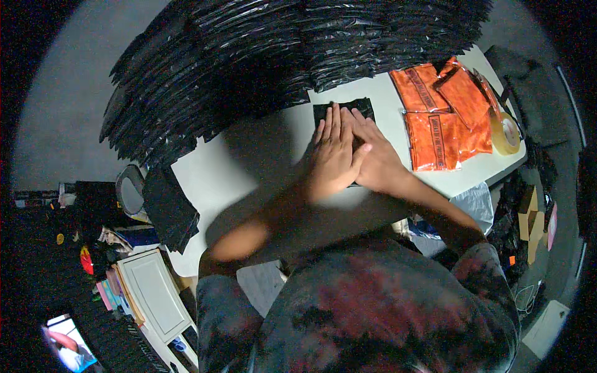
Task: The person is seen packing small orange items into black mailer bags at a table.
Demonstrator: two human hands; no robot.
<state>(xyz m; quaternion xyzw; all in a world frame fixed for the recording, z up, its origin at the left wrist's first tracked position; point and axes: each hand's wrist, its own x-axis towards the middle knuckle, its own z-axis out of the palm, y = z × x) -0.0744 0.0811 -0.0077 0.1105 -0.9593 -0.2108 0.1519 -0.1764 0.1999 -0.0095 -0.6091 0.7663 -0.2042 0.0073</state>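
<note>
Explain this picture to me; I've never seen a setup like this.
There is no machine here, just a person's bare hands. The one picture comes from a wide fisheye camera on the head, looking down, so edges bend. The left hand and right hand lie flat, overlapping, on a black packet; neither grips anything. On the white table, to the right, are orange packets and a tape roll. A black pile rises along the far side.
</note>
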